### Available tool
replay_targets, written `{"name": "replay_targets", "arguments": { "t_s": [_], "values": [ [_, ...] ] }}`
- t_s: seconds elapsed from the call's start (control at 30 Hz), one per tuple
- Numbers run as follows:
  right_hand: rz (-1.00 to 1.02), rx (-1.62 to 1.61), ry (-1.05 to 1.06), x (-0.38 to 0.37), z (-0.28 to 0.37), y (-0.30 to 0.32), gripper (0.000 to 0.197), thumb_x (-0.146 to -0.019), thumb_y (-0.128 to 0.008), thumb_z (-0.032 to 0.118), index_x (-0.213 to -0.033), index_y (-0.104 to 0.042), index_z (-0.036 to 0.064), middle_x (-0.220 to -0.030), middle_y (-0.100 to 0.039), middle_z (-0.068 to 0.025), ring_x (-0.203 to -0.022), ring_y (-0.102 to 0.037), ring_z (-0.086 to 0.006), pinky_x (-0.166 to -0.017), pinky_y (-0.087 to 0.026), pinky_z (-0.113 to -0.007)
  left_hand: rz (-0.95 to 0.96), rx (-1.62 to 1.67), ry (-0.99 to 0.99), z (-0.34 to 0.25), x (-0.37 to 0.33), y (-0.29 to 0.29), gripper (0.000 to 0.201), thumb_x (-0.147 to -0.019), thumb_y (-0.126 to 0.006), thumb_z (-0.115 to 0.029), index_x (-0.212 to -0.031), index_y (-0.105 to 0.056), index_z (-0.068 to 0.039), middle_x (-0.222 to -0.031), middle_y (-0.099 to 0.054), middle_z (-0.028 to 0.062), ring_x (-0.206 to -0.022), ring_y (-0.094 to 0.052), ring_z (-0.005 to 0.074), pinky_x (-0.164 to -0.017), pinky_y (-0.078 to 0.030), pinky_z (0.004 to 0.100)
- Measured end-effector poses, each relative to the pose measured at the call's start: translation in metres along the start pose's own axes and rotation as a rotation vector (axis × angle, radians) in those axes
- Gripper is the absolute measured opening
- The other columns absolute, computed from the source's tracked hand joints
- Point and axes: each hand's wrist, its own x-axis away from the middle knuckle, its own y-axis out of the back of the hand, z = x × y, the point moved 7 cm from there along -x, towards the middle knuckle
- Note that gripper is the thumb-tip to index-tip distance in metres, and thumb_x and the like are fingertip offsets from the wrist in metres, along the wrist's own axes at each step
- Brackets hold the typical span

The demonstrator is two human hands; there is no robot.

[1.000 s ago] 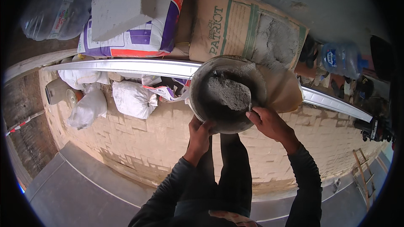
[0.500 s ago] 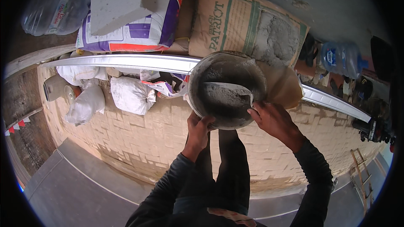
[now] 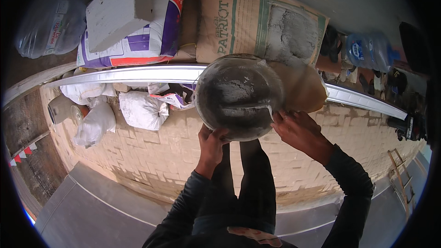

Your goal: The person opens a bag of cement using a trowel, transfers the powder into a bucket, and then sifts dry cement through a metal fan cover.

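While the left hand (image 3: 211,148) had its fingers closed on the near rim of the round bucket (image 3: 209,105), the right hand (image 3: 298,131) had its fingers wrapped around a trowel (image 3: 248,107) reaching inside it; the bucket was near the brown bag (image 3: 248,30).

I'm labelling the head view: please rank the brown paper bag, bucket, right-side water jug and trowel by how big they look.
1. Brown paper bag
2. Bucket, perhaps enlarged by nearness
3. Right-side water jug
4. Trowel, seen nearly edge-on
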Motion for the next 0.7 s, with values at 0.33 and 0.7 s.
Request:
{"name": "replay_targets", "arguments": {
  "t_s": [0.33,0.7],
  "values": [
    [0.110,0.090,-0.046,0.030,-0.010,-0.006,0.028,-0.087,-0.061,0.015,-0.109,-0.064,-0.0007,-0.100,-0.068,-0.0153,-0.084,-0.069,-0.0262,-0.073,-0.056,-0.038,-0.005,-0.034,0.010,0.000,0.000,-0.001,0.048,-0.081,-0.055,0.002,-0.129,-0.050,0.002,-0.117,-0.063,0.0146,-0.101,-0.068,0.0271,-0.079,-0.064,0.0424],
    [-0.033,-0.001,-0.197,-0.002,-0.023,-0.014,0.026,-0.093,-0.063,0.026,-0.101,-0.066,0.0016,-0.089,-0.066,-0.0113,-0.074,-0.069,-0.0254,-0.065,-0.056,-0.039,0.015,-0.094,0.012,-0.001,-0.005,0.008,0.047,-0.083,-0.055,0.001,-0.129,-0.050,0.000,-0.118,-0.062,0.0134,-0.103,-0.068,0.0268,-0.079,-0.064,0.0421]
  ]
}}
